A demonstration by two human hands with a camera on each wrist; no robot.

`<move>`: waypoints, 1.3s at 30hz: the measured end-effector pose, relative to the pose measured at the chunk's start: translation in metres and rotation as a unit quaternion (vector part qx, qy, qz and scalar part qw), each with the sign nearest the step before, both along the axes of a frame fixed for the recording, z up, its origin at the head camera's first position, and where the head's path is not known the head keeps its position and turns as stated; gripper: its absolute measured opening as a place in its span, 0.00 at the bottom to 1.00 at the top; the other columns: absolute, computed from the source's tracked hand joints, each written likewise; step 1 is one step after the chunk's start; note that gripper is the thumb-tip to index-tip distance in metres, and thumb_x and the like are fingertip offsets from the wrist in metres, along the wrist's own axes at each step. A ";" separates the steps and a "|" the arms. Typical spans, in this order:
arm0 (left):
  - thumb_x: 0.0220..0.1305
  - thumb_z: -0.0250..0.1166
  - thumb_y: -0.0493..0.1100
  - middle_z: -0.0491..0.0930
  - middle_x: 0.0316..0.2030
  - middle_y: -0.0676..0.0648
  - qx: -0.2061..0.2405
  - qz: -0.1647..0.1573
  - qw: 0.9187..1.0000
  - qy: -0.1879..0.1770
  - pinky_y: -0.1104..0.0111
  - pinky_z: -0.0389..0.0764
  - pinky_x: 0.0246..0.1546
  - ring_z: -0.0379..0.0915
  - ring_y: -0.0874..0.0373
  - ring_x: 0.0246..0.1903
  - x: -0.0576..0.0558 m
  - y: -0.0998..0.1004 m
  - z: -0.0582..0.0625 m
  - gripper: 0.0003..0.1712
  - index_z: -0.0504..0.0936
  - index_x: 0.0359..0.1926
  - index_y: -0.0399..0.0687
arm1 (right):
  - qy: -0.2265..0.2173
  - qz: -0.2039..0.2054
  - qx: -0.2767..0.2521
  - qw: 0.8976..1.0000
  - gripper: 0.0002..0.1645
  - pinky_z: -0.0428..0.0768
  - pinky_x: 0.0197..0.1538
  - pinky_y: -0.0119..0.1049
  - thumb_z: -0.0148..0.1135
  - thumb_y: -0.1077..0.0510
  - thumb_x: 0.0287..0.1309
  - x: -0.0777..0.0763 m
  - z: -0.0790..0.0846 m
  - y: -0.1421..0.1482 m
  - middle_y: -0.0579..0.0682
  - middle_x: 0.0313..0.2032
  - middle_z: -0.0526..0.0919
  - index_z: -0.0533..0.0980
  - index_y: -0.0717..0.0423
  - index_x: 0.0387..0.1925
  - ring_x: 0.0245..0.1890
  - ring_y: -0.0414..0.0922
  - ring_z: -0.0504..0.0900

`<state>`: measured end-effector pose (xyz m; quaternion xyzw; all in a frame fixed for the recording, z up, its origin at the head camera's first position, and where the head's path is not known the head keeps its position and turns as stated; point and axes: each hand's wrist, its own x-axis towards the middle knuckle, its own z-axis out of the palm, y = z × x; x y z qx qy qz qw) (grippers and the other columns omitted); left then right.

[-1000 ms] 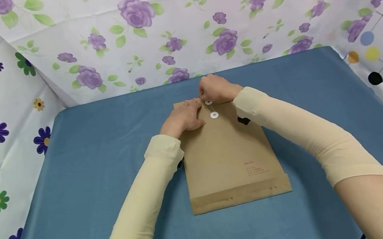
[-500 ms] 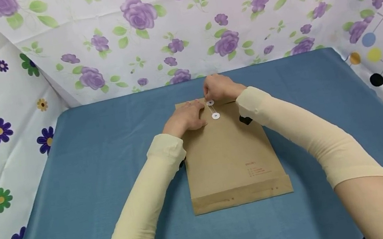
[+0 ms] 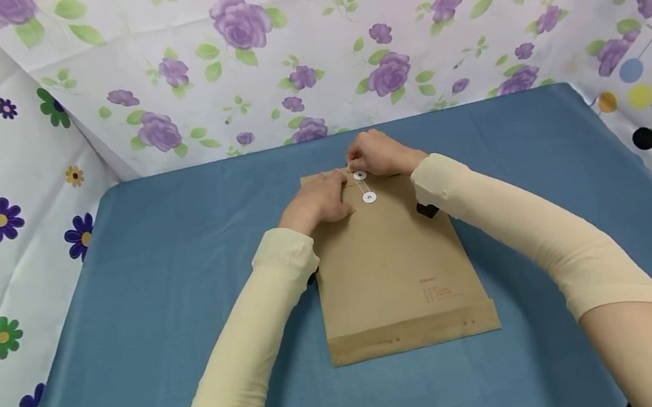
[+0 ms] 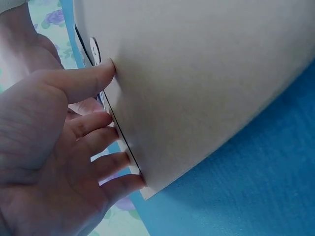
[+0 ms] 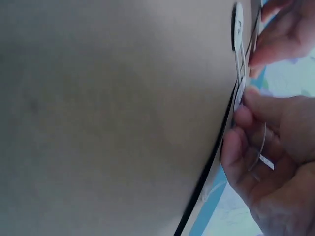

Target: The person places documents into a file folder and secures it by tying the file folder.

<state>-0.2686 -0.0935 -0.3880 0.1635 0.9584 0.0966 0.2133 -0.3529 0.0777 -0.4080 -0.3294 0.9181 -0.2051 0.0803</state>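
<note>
A brown kraft paper document envelope [image 3: 396, 256] lies flat, its flap at the far end. Two white discs sit on it: the upper disc [image 3: 360, 175] on the flap and the lower disc [image 3: 370, 197] on the body, with thin string strands running between them. My left hand [image 3: 319, 201] rests on the envelope's far left part, fingers spread over the flap edge. Beside the upper disc, my right hand [image 3: 381, 152] has curled fingers and pinches the string. In the right wrist view, the string's loose end [image 5: 266, 162] shows a small white tip inside that hand.
Blue cloth [image 3: 195, 250] covers the table under the envelope. A floral curtain [image 3: 304, 46] rises behind its far edge, and patterned sheets flank both sides. Black wrist straps [image 3: 428, 210] show at the cuffs.
My right hand has shifted slightly to the right, and the upper disc shows more fully. The string that slanted from my fingers to the lower disc now lies between the discs. The left hand stays put.
</note>
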 end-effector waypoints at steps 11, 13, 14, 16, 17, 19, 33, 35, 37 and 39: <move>0.73 0.63 0.54 0.75 0.65 0.41 -0.012 -0.008 0.999 0.037 0.56 0.70 0.63 0.71 0.44 0.63 0.000 0.001 0.005 0.31 0.70 0.71 0.46 | 0.022 -0.055 -0.016 0.998 0.29 0.58 0.25 0.32 0.57 0.66 0.64 0.004 0.002 -0.007 0.43 0.10 0.60 0.64 0.49 0.08 0.13 0.38 0.54; 0.73 0.62 0.54 0.74 0.67 0.41 -0.013 -0.010 0.999 0.034 0.57 0.69 0.66 0.68 0.44 0.66 0.001 0.002 0.005 0.34 0.68 0.73 0.46 | 0.012 -0.061 -0.017 0.998 0.29 0.60 0.25 0.32 0.59 0.65 0.66 0.005 0.002 -0.005 0.44 0.11 0.62 0.65 0.50 0.08 0.13 0.39 0.56; 0.73 0.62 0.54 0.73 0.68 0.41 -0.013 -0.011 0.999 0.031 0.57 0.68 0.66 0.67 0.44 0.67 0.001 0.003 0.004 0.34 0.68 0.74 0.46 | 0.006 -0.064 -0.016 0.998 0.29 0.60 0.25 0.33 0.59 0.65 0.66 0.005 0.002 -0.003 0.45 0.11 0.62 0.65 0.50 0.09 0.13 0.39 0.57; 0.73 0.63 0.54 0.73 0.68 0.40 -0.010 -0.015 1.000 0.026 0.57 0.68 0.67 0.67 0.44 0.68 0.001 0.004 0.004 0.35 0.67 0.74 0.46 | -0.003 -0.072 -0.011 0.997 0.28 0.62 0.27 0.34 0.59 0.65 0.67 0.007 0.003 0.000 0.46 0.12 0.63 0.67 0.52 0.10 0.14 0.40 0.59; 0.73 0.63 0.54 0.72 0.69 0.40 -0.009 -0.017 1.000 0.022 0.57 0.68 0.67 0.67 0.44 0.68 0.001 0.005 0.004 0.35 0.66 0.75 0.46 | -0.004 -0.077 -0.008 0.997 0.27 0.63 0.27 0.34 0.59 0.64 0.68 0.008 0.003 0.002 0.45 0.12 0.66 0.70 0.52 0.10 0.14 0.40 0.61; 0.73 0.63 0.53 0.71 0.69 0.40 -0.006 -0.018 1.000 0.019 0.57 0.68 0.67 0.66 0.44 0.68 0.001 0.006 0.004 0.36 0.66 0.75 0.46 | -0.002 -0.085 -0.006 0.996 0.25 0.65 0.29 0.35 0.59 0.64 0.69 0.008 0.003 0.006 0.46 0.13 0.71 0.74 0.54 0.13 0.15 0.41 0.65; 0.73 0.62 0.54 0.64 0.75 0.40 -0.002 -0.016 1.000 0.019 0.56 0.62 0.71 0.59 0.45 0.73 0.004 0.005 0.001 0.36 0.65 0.76 0.46 | 0.041 -0.014 -0.056 0.998 0.08 0.75 0.35 0.43 0.63 0.61 0.70 0.015 -0.017 0.052 0.51 0.28 0.82 0.83 0.56 0.34 0.26 0.47 0.78; 0.74 0.61 0.54 0.62 0.76 0.41 -0.005 -0.014 1.000 0.017 0.56 0.61 0.72 0.58 0.45 0.74 0.004 0.006 0.001 0.36 0.64 0.76 0.46 | 0.047 -0.008 -0.050 0.998 0.07 0.75 0.35 0.43 0.63 0.61 0.71 0.019 -0.018 0.059 0.51 0.28 0.83 0.84 0.56 0.36 0.26 0.47 0.78; 0.74 0.61 0.54 0.60 0.77 0.41 -0.005 -0.010 1.000 0.013 0.55 0.59 0.73 0.56 0.44 0.75 0.004 0.006 0.000 0.36 0.64 0.77 0.47 | 0.051 0.000 -0.036 0.998 0.07 0.76 0.35 0.43 0.62 0.62 0.71 0.024 -0.017 0.065 0.51 0.30 0.84 0.85 0.56 0.37 0.26 0.46 0.78; 0.75 0.61 0.54 0.56 0.79 0.42 -0.006 -0.008 1.000 0.010 0.55 0.56 0.75 0.51 0.44 0.77 0.003 0.006 -0.001 0.37 0.63 0.77 0.48 | 0.057 0.009 -0.020 0.998 0.06 0.77 0.35 0.43 0.62 0.63 0.70 0.030 -0.015 0.068 0.51 0.32 0.85 0.85 0.56 0.38 0.26 0.46 0.78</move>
